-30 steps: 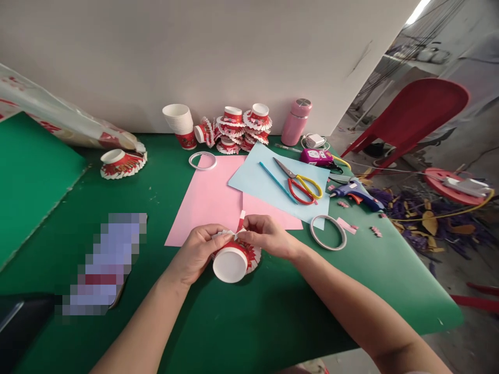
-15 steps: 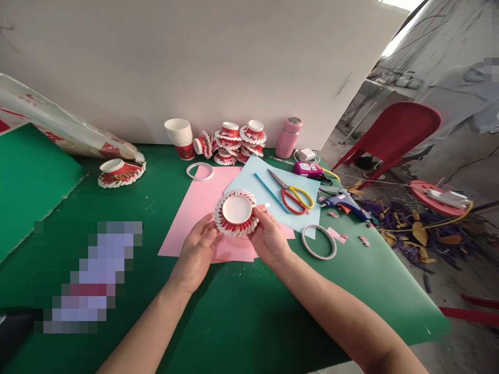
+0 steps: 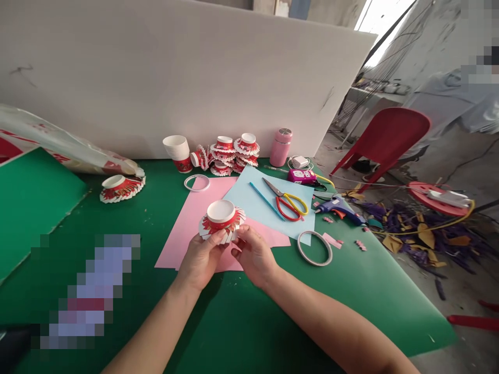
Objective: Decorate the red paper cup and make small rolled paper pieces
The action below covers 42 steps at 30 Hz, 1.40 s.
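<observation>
At the far left of the green table [image 3: 241, 322] lay a plastic-wrapped sleeve [image 3: 58, 148], with one finished fringed cup [image 3: 121, 187] just below its end. Further right, against the white board, stood a stack of plain paper cups [image 3: 177, 152] and a heap of fringed cups [image 3: 230, 155].

Near the middle, the left hand [image 3: 200, 259] gripped the folded paper cup [image 3: 221, 219] from below, thumb on its near fringe. The cup was held above the pink paper sheet [image 3: 195, 223], its axis nearly upright, its round white end facing up and slightly toward the camera, the fringe spreading outward beneath. The right hand [image 3: 253, 255] pinched the cup's fringe at the right side.

To the right were the light blue sheet [image 3: 257, 205] carrying a blue pencil [image 3: 264, 200] and scissors [image 3: 286, 200], a tape ring [image 3: 315, 248], a glue gun [image 3: 337, 208] and a pink bottle [image 3: 280, 147].
</observation>
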### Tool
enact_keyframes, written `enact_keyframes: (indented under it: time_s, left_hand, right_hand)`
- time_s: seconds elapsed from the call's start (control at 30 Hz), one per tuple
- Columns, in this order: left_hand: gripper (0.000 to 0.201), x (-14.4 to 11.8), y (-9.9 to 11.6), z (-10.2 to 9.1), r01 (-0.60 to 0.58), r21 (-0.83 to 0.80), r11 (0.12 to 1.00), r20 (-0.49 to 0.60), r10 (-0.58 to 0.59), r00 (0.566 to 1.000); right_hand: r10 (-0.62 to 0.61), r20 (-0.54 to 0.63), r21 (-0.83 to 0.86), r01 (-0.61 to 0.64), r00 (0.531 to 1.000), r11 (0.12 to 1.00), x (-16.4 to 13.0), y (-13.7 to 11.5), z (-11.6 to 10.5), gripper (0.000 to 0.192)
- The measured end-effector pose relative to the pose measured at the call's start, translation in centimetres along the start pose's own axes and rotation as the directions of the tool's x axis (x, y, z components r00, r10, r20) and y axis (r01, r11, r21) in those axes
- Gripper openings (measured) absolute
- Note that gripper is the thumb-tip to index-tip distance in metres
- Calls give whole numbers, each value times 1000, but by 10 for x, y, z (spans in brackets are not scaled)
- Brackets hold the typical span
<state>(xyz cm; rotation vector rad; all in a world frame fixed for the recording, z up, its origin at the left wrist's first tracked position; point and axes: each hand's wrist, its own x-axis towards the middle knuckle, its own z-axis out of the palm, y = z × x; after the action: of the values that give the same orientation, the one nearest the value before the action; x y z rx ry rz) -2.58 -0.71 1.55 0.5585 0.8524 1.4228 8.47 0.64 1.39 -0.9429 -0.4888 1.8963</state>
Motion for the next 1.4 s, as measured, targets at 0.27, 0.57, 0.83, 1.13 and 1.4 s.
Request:
enact_keyframes:
  time_s: [0.27, 0.57, 0.83, 1.13, 1.4]
  left_hand:
    - [25, -5, 2, -16, 87, 37, 996, 40, -89, 995]
    - [26, -9, -8, -18, 145, 73, 987, 91, -151, 984]
    - [28, -9, -13, -12, 95, 55, 994, -31, -93, 995]
    - [18, -8, -15, -12, 45, -23, 999, -46, -46, 998]
    - [24, -3, -4, -13, -81, -130, 988, -146, 62, 987]
  right_hand:
    - [43, 134, -190, -17, 990, 982, 7, -8, -12, 29]
    - [-20, 138, -165, 43, 990, 985, 8, 0, -13, 33]
    - [-57, 163, -171, 85, 985, 982, 5, 8, -12, 30]
    - [-53, 186, -301, 108, 981, 947, 7, 8, -16, 33]
    - [-545, 560, -651, 738, 624, 175, 15, 6, -31, 9]
